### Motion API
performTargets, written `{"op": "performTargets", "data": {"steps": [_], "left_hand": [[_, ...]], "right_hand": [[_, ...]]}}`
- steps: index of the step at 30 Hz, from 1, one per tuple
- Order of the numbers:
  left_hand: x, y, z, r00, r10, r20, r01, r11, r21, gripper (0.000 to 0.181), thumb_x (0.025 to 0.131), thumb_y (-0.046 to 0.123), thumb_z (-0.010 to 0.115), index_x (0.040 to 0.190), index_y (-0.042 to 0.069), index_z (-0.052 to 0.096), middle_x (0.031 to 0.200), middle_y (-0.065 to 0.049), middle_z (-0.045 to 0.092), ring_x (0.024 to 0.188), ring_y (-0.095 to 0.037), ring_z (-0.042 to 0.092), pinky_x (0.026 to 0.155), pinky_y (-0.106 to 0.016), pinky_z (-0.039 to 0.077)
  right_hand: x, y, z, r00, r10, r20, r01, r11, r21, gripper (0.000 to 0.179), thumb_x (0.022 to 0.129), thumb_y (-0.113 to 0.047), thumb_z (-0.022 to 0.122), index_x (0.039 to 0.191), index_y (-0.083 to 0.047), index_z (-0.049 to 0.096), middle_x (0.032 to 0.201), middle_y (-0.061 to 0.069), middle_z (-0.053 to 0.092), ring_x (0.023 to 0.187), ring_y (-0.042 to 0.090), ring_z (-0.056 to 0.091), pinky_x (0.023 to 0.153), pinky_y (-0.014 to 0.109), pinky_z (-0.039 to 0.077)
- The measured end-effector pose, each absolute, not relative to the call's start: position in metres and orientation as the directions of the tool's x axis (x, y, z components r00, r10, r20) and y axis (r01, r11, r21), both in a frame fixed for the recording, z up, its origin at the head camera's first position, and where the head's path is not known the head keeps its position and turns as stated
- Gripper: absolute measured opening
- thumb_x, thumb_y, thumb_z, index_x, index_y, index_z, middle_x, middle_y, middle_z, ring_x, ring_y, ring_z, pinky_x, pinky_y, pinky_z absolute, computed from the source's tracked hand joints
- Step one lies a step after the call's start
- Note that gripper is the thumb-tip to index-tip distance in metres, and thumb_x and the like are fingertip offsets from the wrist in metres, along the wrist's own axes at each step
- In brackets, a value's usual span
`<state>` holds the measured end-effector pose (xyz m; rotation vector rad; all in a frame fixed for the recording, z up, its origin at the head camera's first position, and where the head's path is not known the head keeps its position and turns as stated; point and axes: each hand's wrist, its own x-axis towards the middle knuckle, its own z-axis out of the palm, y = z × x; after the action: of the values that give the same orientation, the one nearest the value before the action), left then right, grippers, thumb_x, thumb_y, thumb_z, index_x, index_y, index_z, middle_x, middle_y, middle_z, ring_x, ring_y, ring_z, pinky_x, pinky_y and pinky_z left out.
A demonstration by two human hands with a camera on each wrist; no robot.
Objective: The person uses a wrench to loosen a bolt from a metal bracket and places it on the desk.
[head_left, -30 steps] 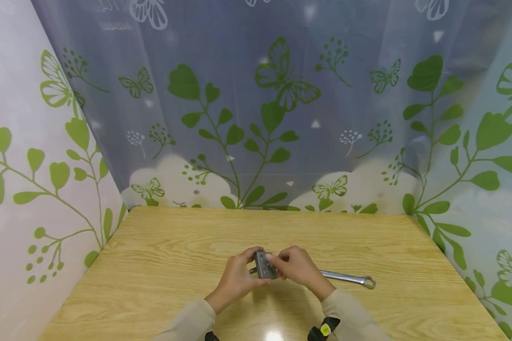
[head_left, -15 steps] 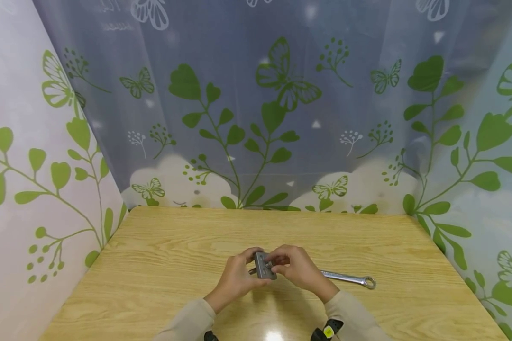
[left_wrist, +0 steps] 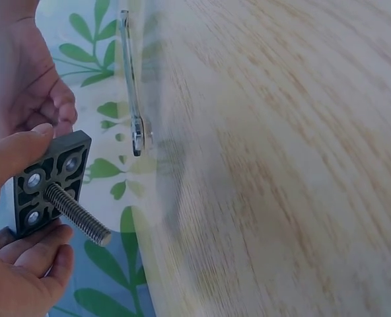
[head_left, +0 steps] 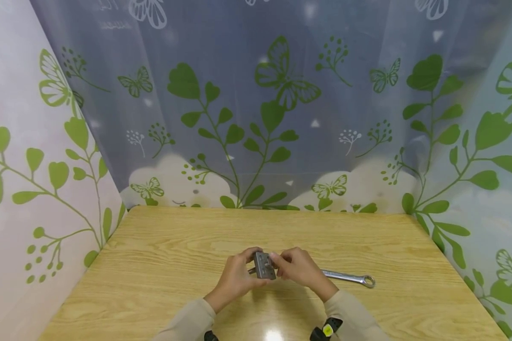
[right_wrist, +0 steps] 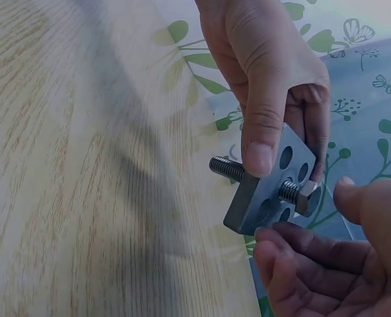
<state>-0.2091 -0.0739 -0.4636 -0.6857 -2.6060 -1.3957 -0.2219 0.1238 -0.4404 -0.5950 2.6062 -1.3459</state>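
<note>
A square dark grey plate (head_left: pixel 262 267) with several holes is held up above the table by my left hand (head_left: pixel 235 274), thumb on one edge and fingers on the opposite one. A hex bolt (right_wrist: pixel 308 198) runs through the plate's middle; its threaded shank (left_wrist: pixel 80 214) sticks out on the far side. The hex head stands away from the plate's face, with some thread showing between. My right hand (right_wrist: pixel 341 264) is around the bolt head, thumb on one side and loosely bent fingers below. A gap shows between thumb and head.
A chrome wrench (head_left: pixel 350 277) lies on the wooden table (head_left: pixel 175 237) to the right, its far end hidden behind the right hand in the head view. A leaf-and-butterfly patterned curtain (head_left: pixel 239 142) stands around the table's back and sides.
My right thumb and fingers have shifted about the bolt head: the thumb dropped low half a second ago and is now higher again. My left hand and the plate stay nearly in place.
</note>
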Motion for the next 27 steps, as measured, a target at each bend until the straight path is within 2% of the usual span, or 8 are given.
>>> {"op": "performTargets", "data": {"steps": [5,8,10,13,16,20,23,27], "left_hand": [[-0.2089,-0.0728,-0.4655,-0.893,0.346,0.286,0.431,0.483,0.762,0.067,0.067,0.012,0.088,0.124,-0.003,0.056,0.118,-0.019,0.065,0.109,-0.033,0.063,0.083,-0.034,0.057],[-0.2091,-0.0722,-0.4660,-0.895,0.350,0.278,0.425,0.475,0.771,0.067,0.067,0.011,0.088,0.125,-0.002,0.056,0.120,-0.020,0.064,0.110,-0.034,0.062,0.081,-0.030,0.057],[-0.2092,-0.0723,-0.4654,-0.894,0.353,0.275,0.423,0.466,0.778,0.066,0.067,0.010,0.087,0.125,-0.002,0.056,0.120,-0.020,0.063,0.110,-0.034,0.062,0.082,-0.030,0.057],[-0.2095,-0.0730,-0.4632,-0.892,0.356,0.278,0.428,0.468,0.773,0.066,0.067,0.009,0.087,0.125,-0.002,0.056,0.119,-0.021,0.064,0.109,-0.034,0.063,0.082,-0.031,0.057],[-0.2100,-0.0741,-0.4618,-0.891,0.358,0.280,0.432,0.476,0.766,0.067,0.067,0.011,0.087,0.125,-0.003,0.056,0.119,-0.020,0.064,0.108,-0.033,0.063,0.082,-0.034,0.057],[-0.2102,-0.0749,-0.4615,-0.891,0.355,0.282,0.434,0.486,0.759,0.067,0.067,0.015,0.088,0.124,-0.002,0.057,0.117,-0.018,0.066,0.107,-0.033,0.064,0.087,-0.042,0.055],[-0.2102,-0.0750,-0.4612,-0.890,0.356,0.285,0.436,0.483,0.759,0.066,0.067,0.016,0.088,0.123,-0.001,0.058,0.116,-0.017,0.067,0.106,-0.033,0.065,0.089,-0.047,0.054],[-0.2102,-0.0744,-0.4607,-0.888,0.360,0.286,0.438,0.473,0.765,0.067,0.067,0.015,0.088,0.124,-0.002,0.057,0.117,-0.018,0.066,0.107,-0.033,0.064,0.090,-0.047,0.053]], "right_hand": [[-0.2226,0.1222,-0.4421,-0.921,-0.390,-0.003,-0.206,0.493,-0.845,0.048,0.098,-0.037,0.053,0.075,0.002,0.070,0.060,0.008,0.065,0.053,0.022,0.063,0.054,0.045,0.057],[-0.2226,0.1212,-0.4418,-0.921,-0.390,-0.015,-0.200,0.506,-0.839,0.045,0.097,-0.035,0.056,0.071,0.000,0.069,0.057,0.005,0.063,0.050,0.019,0.061,0.053,0.045,0.057],[-0.2230,0.1210,-0.4415,-0.916,-0.401,-0.014,-0.215,0.519,-0.827,0.042,0.097,-0.033,0.057,0.071,-0.002,0.068,0.057,0.003,0.061,0.050,0.016,0.059,0.050,0.039,0.055],[-0.2239,0.1222,-0.4402,-0.903,-0.430,0.012,-0.262,0.527,-0.808,0.033,0.095,-0.031,0.061,0.080,-0.003,0.070,0.065,0.002,0.064,0.057,0.015,0.061,0.052,0.033,0.055],[-0.2255,0.1245,-0.4394,-0.877,-0.475,0.070,-0.343,0.519,-0.783,0.022,0.092,-0.024,0.066,0.095,-0.003,0.071,0.083,0.005,0.069,0.071,0.016,0.065,0.062,0.029,0.056],[-0.2262,0.1277,-0.4393,-0.851,-0.509,0.131,-0.412,0.491,-0.768,0.022,0.087,-0.009,0.070,0.109,-0.006,0.071,0.104,0.008,0.070,0.088,0.017,0.067,0.075,0.029,0.057],[-0.2258,0.1287,-0.4392,-0.851,-0.506,0.138,-0.411,0.481,-0.774,0.025,0.085,-0.002,0.069,0.110,-0.008,0.071,0.106,0.007,0.070,0.090,0.017,0.067,0.077,0.026,0.057],[-0.2251,0.1287,-0.4392,-0.856,-0.496,0.144,-0.409,0.482,-0.774,0.026,0.084,0.000,0.069,0.108,-0.009,0.072,0.104,0.007,0.070,0.088,0.016,0.066,0.075,0.024,0.057]]}}
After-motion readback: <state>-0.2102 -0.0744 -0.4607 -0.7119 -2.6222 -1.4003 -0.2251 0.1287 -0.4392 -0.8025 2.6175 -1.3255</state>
